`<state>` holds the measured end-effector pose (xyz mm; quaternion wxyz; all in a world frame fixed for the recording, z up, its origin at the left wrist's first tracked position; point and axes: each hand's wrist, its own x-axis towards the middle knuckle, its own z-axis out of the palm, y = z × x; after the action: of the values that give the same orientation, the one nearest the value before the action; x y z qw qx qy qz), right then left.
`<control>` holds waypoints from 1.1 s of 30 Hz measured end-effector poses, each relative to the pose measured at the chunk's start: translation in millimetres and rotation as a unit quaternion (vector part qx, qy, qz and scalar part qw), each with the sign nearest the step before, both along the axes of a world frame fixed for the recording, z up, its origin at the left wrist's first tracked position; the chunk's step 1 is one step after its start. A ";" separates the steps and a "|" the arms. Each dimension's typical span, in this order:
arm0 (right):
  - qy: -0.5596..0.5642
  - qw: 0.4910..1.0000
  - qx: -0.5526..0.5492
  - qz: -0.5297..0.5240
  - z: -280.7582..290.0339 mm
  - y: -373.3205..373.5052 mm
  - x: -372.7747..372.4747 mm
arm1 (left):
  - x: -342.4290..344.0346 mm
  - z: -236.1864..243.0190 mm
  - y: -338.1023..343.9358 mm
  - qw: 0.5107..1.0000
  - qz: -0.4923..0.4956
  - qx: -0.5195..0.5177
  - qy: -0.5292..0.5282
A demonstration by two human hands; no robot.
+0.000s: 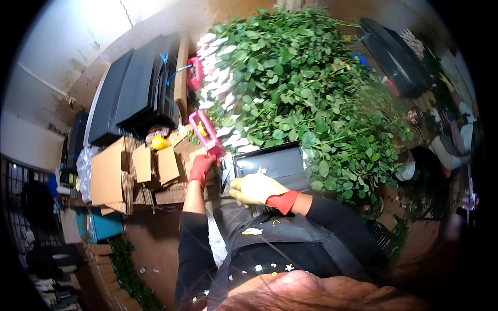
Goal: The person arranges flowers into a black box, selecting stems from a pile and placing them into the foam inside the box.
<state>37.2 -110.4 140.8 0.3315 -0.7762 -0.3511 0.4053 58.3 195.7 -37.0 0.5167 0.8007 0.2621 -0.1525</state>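
My left hand (199,170), in a red glove, is closed at the lower end of a pink plastic frame with a handle (206,132). What its fingers hold is too small to make out. A cream glove with a red cuff covers my right hand (258,188), its fingers curled over the near edge of a dark shallow tray or board (275,163) in front of my body. Whatever lies under that hand is hidden. Directly beyond is a big heap of leafy green stems (295,67), their left ends in white sleeves (217,78).
Flat brown cardboard pieces (107,173) are stacked at the left, with a yellow roll (158,143) behind them. Black panels (140,93) lean farther back beside a second pink frame (195,73). A turquoise bin (104,225) stands low at the left. A dark box (397,59) sits far right.
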 end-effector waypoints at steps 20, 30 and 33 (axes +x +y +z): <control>0.344 0.774 0.254 -0.467 -60.9 -231.9 -66.3 | 95.8 83.1 -339.1 0.660 -0.385 0.585 -0.272; 0.334 0.794 0.153 -0.485 -157.7 -210.4 -69.6 | 91.2 125.9 -290.7 0.818 -0.226 0.147 -0.507; 0.145 0.893 0.134 -0.405 -226.9 -232.5 -64.1 | 60.1 144.7 -288.0 0.857 -0.207 0.042 -0.470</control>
<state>-26.9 -342.9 -86.1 0.6153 -0.7319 -0.0050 0.2927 118.3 -92.3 107.7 0.5011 0.8337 -0.1776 0.1494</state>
